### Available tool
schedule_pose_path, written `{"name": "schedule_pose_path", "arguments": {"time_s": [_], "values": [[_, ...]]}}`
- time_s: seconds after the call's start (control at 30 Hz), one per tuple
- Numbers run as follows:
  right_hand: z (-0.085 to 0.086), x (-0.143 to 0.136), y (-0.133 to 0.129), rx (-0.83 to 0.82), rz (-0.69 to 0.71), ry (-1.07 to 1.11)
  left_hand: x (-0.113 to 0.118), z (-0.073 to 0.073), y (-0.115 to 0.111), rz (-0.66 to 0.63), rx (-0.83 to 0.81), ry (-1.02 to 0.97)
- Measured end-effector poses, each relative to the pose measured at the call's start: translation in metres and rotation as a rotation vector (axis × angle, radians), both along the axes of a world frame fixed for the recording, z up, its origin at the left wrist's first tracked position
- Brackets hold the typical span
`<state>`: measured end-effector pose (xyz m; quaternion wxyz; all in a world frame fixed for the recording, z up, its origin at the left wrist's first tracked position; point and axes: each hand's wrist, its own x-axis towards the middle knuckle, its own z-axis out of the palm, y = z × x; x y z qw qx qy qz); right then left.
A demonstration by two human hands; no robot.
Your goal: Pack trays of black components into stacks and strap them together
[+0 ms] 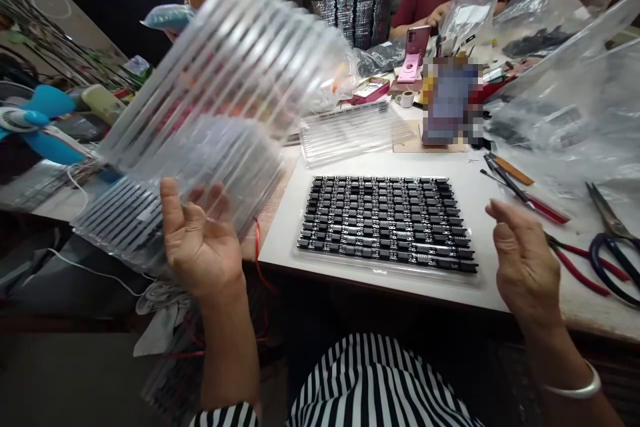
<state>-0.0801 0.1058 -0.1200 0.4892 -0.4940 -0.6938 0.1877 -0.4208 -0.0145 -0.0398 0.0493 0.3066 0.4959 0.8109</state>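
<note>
My left hand (203, 237) is raised at the left, its fingers wrapped behind the lower edge of a clear ribbed plastic tray (240, 60), which is tilted up and blurred. Below that tray lies a stack of more clear trays (250, 173). On the white board (285, 240) in front of me sits a clear tray filled with rows of black connector pieces (385, 220). My right hand (525, 260) hovers just right of the filled tray, fingers curled together, not touching it; whether anything is between the fingertips is hidden.
Behind the filled tray lies another clear tray (350, 133). Pliers (580, 267), scissors (615, 233) and a cutter (510, 177) lie at the right. A blue fan (35, 120) stands far left. Across the table sits a person (420, 0) near plastic bags (545, 7) and a pink phone (415, 53).
</note>
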Motion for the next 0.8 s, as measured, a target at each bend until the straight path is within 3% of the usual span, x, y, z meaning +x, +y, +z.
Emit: {"name": "schedule_pose_path", "arguments": {"time_s": [0.13, 0.3, 0.4, 0.53, 0.6, 0.7, 0.8], "values": [[-0.022, 0.008, 0.001, -0.176, -0.035, -0.062, -0.006, -0.001, 0.003, -0.001, -0.092, -0.002], [-0.027, 0.011, 0.002, -0.238, -0.049, -0.103, -0.006, -0.01, 0.002, -0.026, -0.268, 0.028], [-0.028, 0.014, 0.0, -0.253, -0.024, -0.125, -0.003, -0.031, -0.008, -0.132, -0.396, 0.222], [-0.033, 0.016, -0.006, -0.236, -0.036, -0.236, 0.004, -0.074, -0.018, -0.336, -0.857, 0.541], [-0.034, 0.015, -0.007, -0.162, -0.012, -0.303, 0.008, -0.092, -0.017, -0.328, -0.999, 0.647], [-0.033, 0.012, -0.008, -0.122, -0.006, -0.331, 0.01, -0.103, -0.013, -0.254, -1.03, 0.746], [-0.031, 0.01, -0.013, -0.215, -0.04, -0.316, 0.008, -0.102, -0.014, -0.217, -1.025, 0.799]]}}
